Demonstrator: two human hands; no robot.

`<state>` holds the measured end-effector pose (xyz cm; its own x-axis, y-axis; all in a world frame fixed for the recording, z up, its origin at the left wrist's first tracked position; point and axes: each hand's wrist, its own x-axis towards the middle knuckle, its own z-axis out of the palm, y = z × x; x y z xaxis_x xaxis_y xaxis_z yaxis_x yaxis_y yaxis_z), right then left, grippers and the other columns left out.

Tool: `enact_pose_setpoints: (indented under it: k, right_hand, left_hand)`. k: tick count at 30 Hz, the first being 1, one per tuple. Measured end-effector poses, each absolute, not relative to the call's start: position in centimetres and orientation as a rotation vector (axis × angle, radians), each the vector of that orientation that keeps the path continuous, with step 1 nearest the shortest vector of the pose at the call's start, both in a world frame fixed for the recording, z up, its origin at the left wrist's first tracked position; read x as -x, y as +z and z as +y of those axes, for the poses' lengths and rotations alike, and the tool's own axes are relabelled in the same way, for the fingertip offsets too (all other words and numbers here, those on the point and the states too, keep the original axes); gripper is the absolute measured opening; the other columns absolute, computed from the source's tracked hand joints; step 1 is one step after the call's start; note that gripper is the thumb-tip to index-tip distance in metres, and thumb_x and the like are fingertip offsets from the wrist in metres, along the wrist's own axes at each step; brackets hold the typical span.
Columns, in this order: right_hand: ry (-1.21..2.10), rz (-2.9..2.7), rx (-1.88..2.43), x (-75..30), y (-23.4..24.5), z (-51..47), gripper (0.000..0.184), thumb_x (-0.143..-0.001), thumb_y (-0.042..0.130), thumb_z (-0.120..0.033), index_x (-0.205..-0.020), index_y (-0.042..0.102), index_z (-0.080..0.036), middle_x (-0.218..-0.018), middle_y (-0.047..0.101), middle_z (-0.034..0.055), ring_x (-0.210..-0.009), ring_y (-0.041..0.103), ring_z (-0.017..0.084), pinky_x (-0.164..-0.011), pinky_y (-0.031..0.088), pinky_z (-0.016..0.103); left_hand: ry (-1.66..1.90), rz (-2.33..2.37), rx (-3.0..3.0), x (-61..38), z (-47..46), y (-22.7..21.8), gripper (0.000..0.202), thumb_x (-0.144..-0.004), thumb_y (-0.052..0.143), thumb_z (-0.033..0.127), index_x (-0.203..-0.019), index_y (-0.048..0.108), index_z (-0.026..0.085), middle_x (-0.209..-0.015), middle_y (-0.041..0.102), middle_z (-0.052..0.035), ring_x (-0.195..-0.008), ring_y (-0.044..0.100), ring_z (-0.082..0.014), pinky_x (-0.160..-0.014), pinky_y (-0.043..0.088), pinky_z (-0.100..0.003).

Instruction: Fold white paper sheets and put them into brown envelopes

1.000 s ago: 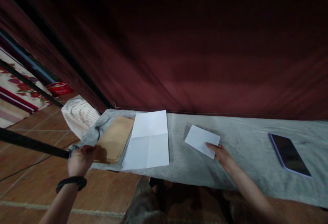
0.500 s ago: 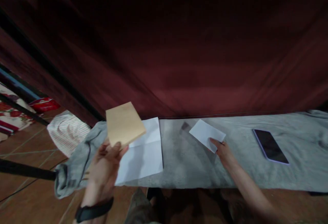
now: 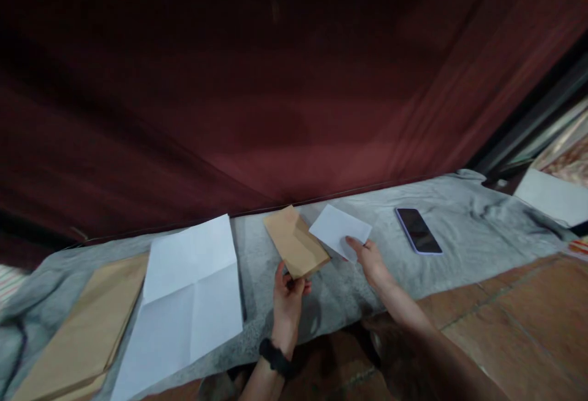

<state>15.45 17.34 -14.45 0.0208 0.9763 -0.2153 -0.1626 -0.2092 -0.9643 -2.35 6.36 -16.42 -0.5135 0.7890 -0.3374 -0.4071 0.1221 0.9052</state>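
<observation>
My left hand point(image 3: 288, 296) grips the near corner of a brown envelope point(image 3: 294, 242) and holds it just over the grey cloth point(image 3: 436, 266). My right hand point(image 3: 370, 258) rests its fingertips on a small folded white paper point(image 3: 339, 229) that lies on the cloth right beside the envelope. A larger creased white sheet point(image 3: 188, 291) lies unfolded to the left.
A stack of brown envelopes point(image 3: 78, 333) sits at the far left under the sheet's edge. A dark phone point(image 3: 418, 230) lies on the cloth to the right. A dark red curtain point(image 3: 275, 82) hangs behind. Tiled floor point(image 3: 528, 321) shows at the lower right.
My left hand picked an envelope off the stack at the left and carried it right, next to the folded paper. My right hand stayed on the folded paper. The view swung rightward.
</observation>
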Motion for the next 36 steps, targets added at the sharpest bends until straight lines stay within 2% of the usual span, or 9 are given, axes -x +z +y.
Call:
enact_pose_setpoints:
  k: [3,7,13,16,19,22,29,33,36]
  right_hand:
    - [1.369,-1.082,1.296,-15.3,-14.8,17.3,0.039,-0.068,0.073,-0.054,-0.079,0.069,-0.017,-0.069,0.069,0.0046,-0.059,0.062,0.020,-0.055,0.049,0.031]
    - [1.390,-1.119,1.301,-14.7,-15.3,16.9,0.037,-0.066,0.073,-0.053,-0.075,0.067,-0.018,-0.064,0.067,0.0036,-0.057,0.061,0.019,-0.055,0.047,0.031]
    - [1.429,-1.114,1.301,-13.9,-15.0,15.4,0.035,-0.066,0.075,-0.050,-0.079,0.070,-0.018,-0.070,0.071,0.0043,-0.064,0.064,0.022,-0.057,0.049,0.031]
    - [1.495,-1.062,1.295,-13.7,-14.9,14.7,0.035,-0.063,0.076,-0.049,-0.078,0.071,-0.018,-0.071,0.072,0.0045,-0.064,0.064,0.022,-0.058,0.049,0.031]
    - [1.622,-1.008,1.243,-13.4,-14.8,13.9,0.035,-0.063,0.079,-0.047,-0.082,0.072,-0.018,-0.075,0.074,0.0053,-0.066,0.065,0.022,-0.061,0.050,0.032]
    - [1.739,-0.955,1.182,-12.9,-14.8,13.0,0.037,-0.062,0.081,-0.043,-0.087,0.072,-0.017,-0.079,0.075,0.0060,-0.069,0.067,0.023,-0.064,0.051,0.032]
    - [1.889,-1.116,1.122,-12.9,-14.1,11.7,0.040,-0.067,0.078,-0.047,-0.091,0.071,-0.015,-0.069,0.072,0.0039,-0.050,0.060,0.016,-0.047,0.047,0.027]
    - [1.833,-1.220,1.206,-15.6,-13.3,12.1,0.036,-0.076,0.068,-0.050,-0.080,0.070,-0.014,-0.057,0.068,0.0053,-0.044,0.057,0.015,-0.044,0.045,0.026]
    - [1.647,-1.154,1.322,-17.6,-12.5,12.2,0.034,-0.076,0.069,-0.047,-0.083,0.070,-0.014,-0.063,0.072,0.0073,-0.047,0.060,0.016,-0.045,0.048,0.025]
  left_hand:
    - [1.434,1.496,-0.458,3.7,6.4,-16.0,0.075,-0.073,0.081,0.029,-0.137,0.045,0.016,-0.077,0.069,-0.0012,-0.061,0.070,-0.0183,-0.058,0.057,-0.030]
    - [1.420,1.532,-0.405,4.2,7.4,-15.1,0.071,-0.077,0.078,0.020,-0.138,0.042,0.017,-0.077,0.072,-0.0022,-0.067,0.070,-0.0156,-0.062,0.055,-0.025]
    - [1.434,1.642,-0.469,5.1,8.8,-15.2,0.071,-0.073,0.070,0.011,-0.138,0.041,0.015,-0.065,0.066,0.0041,-0.052,0.060,-0.0124,-0.053,0.047,-0.023]
    - [1.434,1.837,-0.623,6.9,8.2,-15.2,0.060,-0.071,0.072,0.021,-0.128,0.053,0.014,-0.065,0.063,0.0034,-0.056,0.060,-0.0155,-0.056,0.047,-0.027]
    - [1.478,1.922,-0.814,8.0,7.4,-14.5,0.037,-0.079,0.066,0.039,-0.107,0.068,0.015,-0.086,0.071,-0.0064,-0.080,0.066,-0.0206,-0.072,0.051,-0.033]
    - [1.502,1.701,-0.842,7.5,7.2,-13.7,0.041,-0.083,0.061,0.052,-0.102,0.071,0.016,-0.101,0.072,-0.0099,-0.093,0.066,-0.0218,-0.081,0.051,-0.033]
    - [1.378,1.579,-0.904,6.5,7.4,-13.5,0.031,-0.082,0.063,0.048,-0.082,0.066,0.017,-0.063,0.058,0.0022,-0.053,0.049,-0.0109,-0.052,0.040,-0.023]
    - [1.408,1.762,-1.121,8.5,7.7,-13.3,0.025,-0.089,0.056,0.039,-0.097,0.069,0.019,-0.090,0.070,-0.0063,-0.081,0.065,-0.0194,-0.076,0.052,-0.031]
    - [1.268,1.998,-1.366,9.5,7.6,-13.8,0.027,-0.086,0.059,0.025,-0.111,0.067,0.018,-0.110,0.068,-0.0113,-0.103,0.065,-0.0245,-0.094,0.051,-0.040]
